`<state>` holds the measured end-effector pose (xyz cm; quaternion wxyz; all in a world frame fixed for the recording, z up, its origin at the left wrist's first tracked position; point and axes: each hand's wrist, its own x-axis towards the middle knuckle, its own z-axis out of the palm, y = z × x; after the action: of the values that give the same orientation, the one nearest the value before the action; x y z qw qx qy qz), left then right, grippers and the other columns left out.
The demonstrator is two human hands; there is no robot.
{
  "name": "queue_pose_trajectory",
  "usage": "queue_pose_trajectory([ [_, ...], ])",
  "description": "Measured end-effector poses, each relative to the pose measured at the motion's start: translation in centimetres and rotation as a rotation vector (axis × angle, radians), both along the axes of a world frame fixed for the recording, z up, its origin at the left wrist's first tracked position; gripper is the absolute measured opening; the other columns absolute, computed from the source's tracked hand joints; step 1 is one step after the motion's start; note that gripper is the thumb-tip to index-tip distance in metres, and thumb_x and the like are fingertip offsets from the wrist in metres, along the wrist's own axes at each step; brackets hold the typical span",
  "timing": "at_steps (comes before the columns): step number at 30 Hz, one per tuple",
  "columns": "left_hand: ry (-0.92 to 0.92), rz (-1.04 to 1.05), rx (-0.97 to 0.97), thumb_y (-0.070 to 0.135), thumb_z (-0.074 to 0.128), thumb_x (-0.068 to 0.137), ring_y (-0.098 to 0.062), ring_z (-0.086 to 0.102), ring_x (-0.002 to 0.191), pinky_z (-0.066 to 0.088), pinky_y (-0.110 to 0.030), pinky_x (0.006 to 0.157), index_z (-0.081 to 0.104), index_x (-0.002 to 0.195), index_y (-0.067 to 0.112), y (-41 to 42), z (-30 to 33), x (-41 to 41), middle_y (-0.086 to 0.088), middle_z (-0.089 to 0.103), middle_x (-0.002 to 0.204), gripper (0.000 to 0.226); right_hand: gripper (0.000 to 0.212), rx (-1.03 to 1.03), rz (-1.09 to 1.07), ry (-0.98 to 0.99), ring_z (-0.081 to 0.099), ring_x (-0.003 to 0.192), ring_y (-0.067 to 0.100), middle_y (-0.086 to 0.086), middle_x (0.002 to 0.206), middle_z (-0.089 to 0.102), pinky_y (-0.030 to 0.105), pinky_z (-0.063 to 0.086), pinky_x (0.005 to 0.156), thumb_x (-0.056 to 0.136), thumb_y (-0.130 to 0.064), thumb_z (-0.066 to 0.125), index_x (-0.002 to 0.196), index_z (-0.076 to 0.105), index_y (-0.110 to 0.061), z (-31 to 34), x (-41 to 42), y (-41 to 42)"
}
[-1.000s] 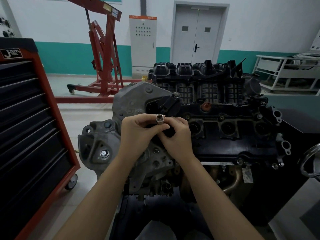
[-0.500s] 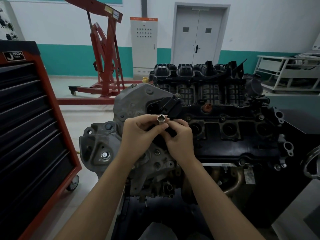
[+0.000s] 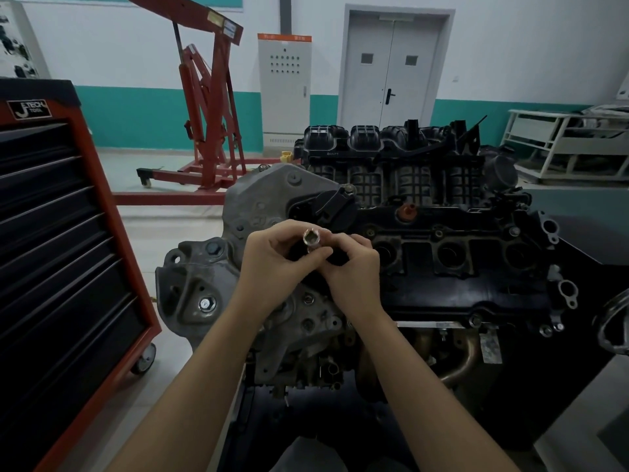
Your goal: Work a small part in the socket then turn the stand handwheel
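A car engine [image 3: 442,267] stands in front of me, with a black intake manifold on top and a grey metal cover at its left end. Above that left end, my left hand [image 3: 275,264] pinches a small silver socket [image 3: 311,239], whose open hex end faces me. My right hand [image 3: 354,270] meets it from the right, fingers curled at the socket's lower part and round something dark that I cannot make out. Both hands hover close over the engine's valve cover.
A red and black tool chest [image 3: 61,260] on castors stands at my left. Behind the engine are a red engine hoist [image 3: 207,120], a grey electrical cabinet [image 3: 284,86], a double door [image 3: 391,69] and a white shelf rack [image 3: 565,144] at right.
The socket has turned in my fingers, so its open end now faces me more squarely. Both hands stay together in the same place over the engine.
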<state>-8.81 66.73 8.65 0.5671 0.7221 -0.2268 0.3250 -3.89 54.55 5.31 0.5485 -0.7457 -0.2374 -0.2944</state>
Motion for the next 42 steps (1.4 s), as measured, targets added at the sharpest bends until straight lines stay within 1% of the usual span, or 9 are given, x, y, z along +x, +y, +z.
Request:
queue_pose_trajectory([
  [6, 0.06, -0.007, -0.145, -0.004, 0.079, 0.07, -0.012, 0.073, 0.084, 0.055, -0.019, 0.077, 0.074, 0.09, 0.012, -0.38, 0.07, -0.13, 0.004, 0.076, 0.084, 0.027, 0.022, -0.091, 0.005, -0.106, 0.048, 0.099, -0.008, -0.005, 0.092, 0.073, 0.038, 0.043, 0.094, 0.081, -0.018, 0.069, 0.102, 0.073, -0.012, -0.17, -0.06, -0.11],
  [11, 0.028, -0.032, -0.035, -0.006, 0.076, 0.075, -0.018, 0.072, 0.09, 0.056, -0.026, 0.083, 0.072, 0.098, 0.003, -0.16, 0.25, -0.24, -0.007, 0.074, 0.092, 0.025, 0.02, -0.005, 0.011, 0.018, 0.053, 0.106, 0.023, -0.016, 0.085, 0.065, 0.041, 0.046, 0.091, 0.079, -0.014, 0.076, 0.098, 0.074, -0.016, -0.04, 0.13, -0.05],
  [18, 0.054, 0.006, -0.117, 0.004, 0.082, 0.067, -0.01, 0.072, 0.082, 0.054, -0.018, 0.076, 0.075, 0.083, 0.02, -0.36, -0.1, 0.0, 0.006, 0.076, 0.082, 0.023, 0.024, -0.101, 0.002, -0.083, 0.04, 0.101, -0.01, -0.001, 0.095, 0.073, 0.035, 0.04, 0.095, 0.082, -0.016, 0.069, 0.105, 0.072, -0.012, -0.33, 0.17, -0.1],
  [22, 0.03, 0.004, -0.075, 0.0, 0.079, 0.073, -0.016, 0.072, 0.089, 0.056, -0.027, 0.082, 0.075, 0.091, 0.016, -0.2, -0.23, 0.08, 0.001, 0.076, 0.089, 0.024, 0.022, -0.016, 0.01, 0.04, 0.051, 0.108, 0.023, -0.007, 0.088, 0.07, 0.034, 0.044, 0.09, 0.08, -0.014, 0.075, 0.102, 0.074, -0.016, -0.12, 0.14, -0.13],
  [25, -0.009, 0.042, -0.089, -0.001, 0.081, 0.071, -0.02, 0.071, 0.086, 0.056, -0.029, 0.081, 0.073, 0.086, 0.013, -0.23, -0.2, 0.04, -0.002, 0.074, 0.087, 0.022, 0.016, 0.03, 0.033, 0.045, 0.053, 0.104, 0.02, -0.019, 0.082, 0.066, 0.028, 0.044, 0.088, 0.077, -0.018, 0.077, 0.092, 0.074, -0.02, 0.21, -0.11, -0.08],
  [29, 0.014, 0.013, -0.103, -0.006, 0.076, 0.074, -0.017, 0.072, 0.089, 0.056, -0.026, 0.083, 0.072, 0.092, 0.017, -0.33, -0.01, -0.08, -0.002, 0.074, 0.091, 0.029, 0.027, -0.115, 0.03, -0.032, 0.046, 0.106, 0.007, -0.003, 0.101, 0.071, 0.011, 0.032, 0.094, 0.083, -0.019, 0.071, 0.11, 0.071, -0.015, -0.07, -0.03, -0.29],
  [31, 0.026, -0.02, -0.086, -0.008, 0.074, 0.077, -0.02, 0.071, 0.093, 0.056, -0.031, 0.087, 0.071, 0.097, 0.016, -0.3, 0.04, -0.06, -0.006, 0.074, 0.095, 0.031, 0.027, -0.108, 0.032, 0.02, 0.046, 0.111, 0.017, -0.002, 0.101, 0.071, 0.006, 0.031, 0.089, 0.085, -0.015, 0.07, 0.112, 0.071, -0.013, -0.11, 0.09, -0.36],
  [36, -0.023, 0.059, -0.016, -0.001, 0.08, 0.072, -0.018, 0.069, 0.088, 0.055, -0.029, 0.083, 0.07, 0.092, 0.017, -0.38, 0.02, -0.12, -0.002, 0.071, 0.091, 0.028, 0.015, 0.005, 0.041, 0.035, 0.055, 0.104, 0.025, -0.009, 0.089, 0.071, 0.031, 0.044, 0.089, 0.08, -0.016, 0.074, 0.095, 0.073, -0.016, 0.24, -0.15, -0.23],
  [42, -0.029, 0.066, -0.005, -0.005, 0.073, 0.078, -0.01, 0.069, 0.091, 0.053, -0.023, 0.085, 0.069, 0.092, 0.026, -0.35, -0.05, 0.08, 0.007, 0.07, 0.094, 0.034, 0.027, -0.086, 0.05, -0.039, 0.048, 0.113, -0.001, -0.001, 0.106, 0.071, 0.025, 0.035, 0.1, 0.086, -0.017, 0.066, 0.113, 0.069, -0.011, -0.07, 0.03, -0.35],
])
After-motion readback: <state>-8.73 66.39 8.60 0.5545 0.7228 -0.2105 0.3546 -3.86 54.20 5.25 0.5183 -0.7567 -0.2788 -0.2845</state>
